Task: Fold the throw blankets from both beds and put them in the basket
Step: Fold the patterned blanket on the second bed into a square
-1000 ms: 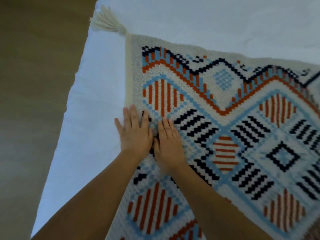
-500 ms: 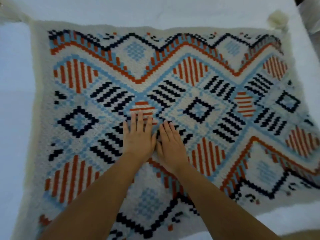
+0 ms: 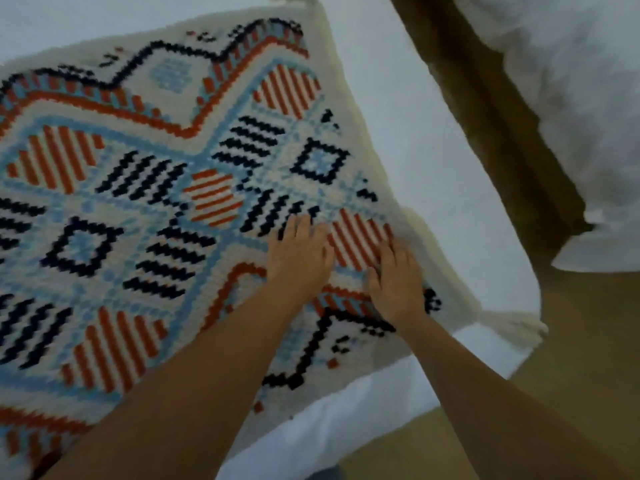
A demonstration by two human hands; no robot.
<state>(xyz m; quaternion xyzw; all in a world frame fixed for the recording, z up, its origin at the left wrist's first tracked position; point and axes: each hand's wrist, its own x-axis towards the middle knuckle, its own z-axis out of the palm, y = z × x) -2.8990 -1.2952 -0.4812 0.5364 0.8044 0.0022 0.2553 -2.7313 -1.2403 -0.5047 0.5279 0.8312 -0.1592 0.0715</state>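
A cream throw blanket (image 3: pixel 145 188) with orange, light blue and black diamond patterns lies spread flat on the white bed (image 3: pixel 408 140). My left hand (image 3: pixel 299 254) presses flat on it with straight fingers, near its right side. My right hand (image 3: pixel 396 280) lies palm down beside it, close to the blanket's right edge, fingers spread on the fabric. A cream tassel (image 3: pixel 516 325) hangs at the blanket's near right corner, over the bed's corner. No basket is in view.
A second bed with white bedding (image 3: pixel 571 109) stands at the right, across a narrow gap of wooden floor (image 3: pixel 491 109). More wooden floor (image 3: pixel 581 368) runs along the near right of the bed.
Both hands have slid rightward across the blanket, from its left edge through the middle to its right edge, and they have spread apart. My view has swung right, showing the second bed.
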